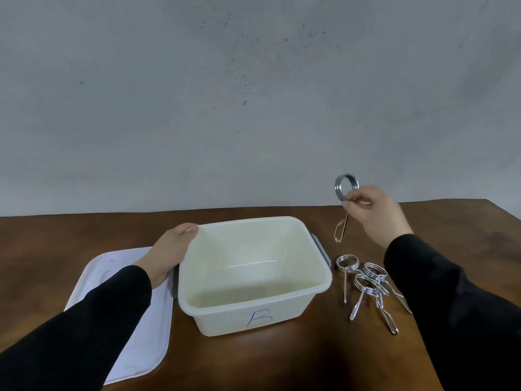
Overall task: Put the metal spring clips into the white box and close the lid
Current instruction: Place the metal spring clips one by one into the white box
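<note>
The white box stands open on the brown table, with a blue mark on its front wall and nothing visible inside. My left hand grips its left rim. My right hand holds one metal spring clip in the air, to the right of the box and above the table, its handle hanging down. A pile of metal spring clips lies on the table right of the box. The white lid lies flat to the left of the box, partly under my left arm.
The brown wooden table runs back to a grey wall. The box has grey latches on its sides. My black sleeves cover the lower left and lower right of the view.
</note>
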### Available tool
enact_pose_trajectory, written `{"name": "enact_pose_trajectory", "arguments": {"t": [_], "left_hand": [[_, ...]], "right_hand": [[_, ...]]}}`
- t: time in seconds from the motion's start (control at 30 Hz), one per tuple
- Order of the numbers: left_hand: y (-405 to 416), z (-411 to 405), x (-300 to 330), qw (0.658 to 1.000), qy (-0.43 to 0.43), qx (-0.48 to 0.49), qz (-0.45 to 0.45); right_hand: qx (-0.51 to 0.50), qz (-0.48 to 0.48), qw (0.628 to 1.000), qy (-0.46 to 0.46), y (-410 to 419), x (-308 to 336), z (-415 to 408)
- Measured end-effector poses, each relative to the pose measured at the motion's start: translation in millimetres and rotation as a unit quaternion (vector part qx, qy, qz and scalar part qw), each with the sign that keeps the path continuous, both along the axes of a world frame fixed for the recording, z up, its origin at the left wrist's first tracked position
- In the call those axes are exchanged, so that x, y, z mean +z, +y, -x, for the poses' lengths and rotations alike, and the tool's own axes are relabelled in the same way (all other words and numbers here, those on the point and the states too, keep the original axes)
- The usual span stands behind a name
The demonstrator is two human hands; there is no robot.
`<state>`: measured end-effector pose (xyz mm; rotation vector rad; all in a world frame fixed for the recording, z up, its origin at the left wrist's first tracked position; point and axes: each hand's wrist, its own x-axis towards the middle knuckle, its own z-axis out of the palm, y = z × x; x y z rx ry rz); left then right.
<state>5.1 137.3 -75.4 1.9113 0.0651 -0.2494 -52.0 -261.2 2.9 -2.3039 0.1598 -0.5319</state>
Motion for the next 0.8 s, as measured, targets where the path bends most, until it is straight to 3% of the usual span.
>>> {"name": "enact_pose_trajectory", "arguments": {"t": [0.07,0.17,0.3,0.43,0.57,0.67,0.8], "left_hand": [[-1,6,2,1.0,0.005,0.006,0.024],[-1,9,3,0.998,0.02,0.008,0.05],[0,8,3,0.998,0.022,0.016,0.054],[1,7,4,0.998,0.026,0.015,0.057],[1,4,4,0.998,0.031,0.015,0.046],[0,3,5,0.999,0.029,0.017,0.035],[0,3,4,1.0,0.022,0.014,0.018]], "right_hand": [[0.036,-0.034,0.999,-0.012,35,38,-3],[0.116,0.003,0.99,0.078,101,58,-10],[0.206,0.134,0.94,0.235,183,15,-29],[0.221,0.236,0.878,0.352,237,-54,-51],[0.237,0.254,0.848,0.401,266,-99,-65],[0.247,0.277,0.804,0.465,277,-107,-71],[0.229,0.258,0.817,0.462,278,-111,-76]]}}
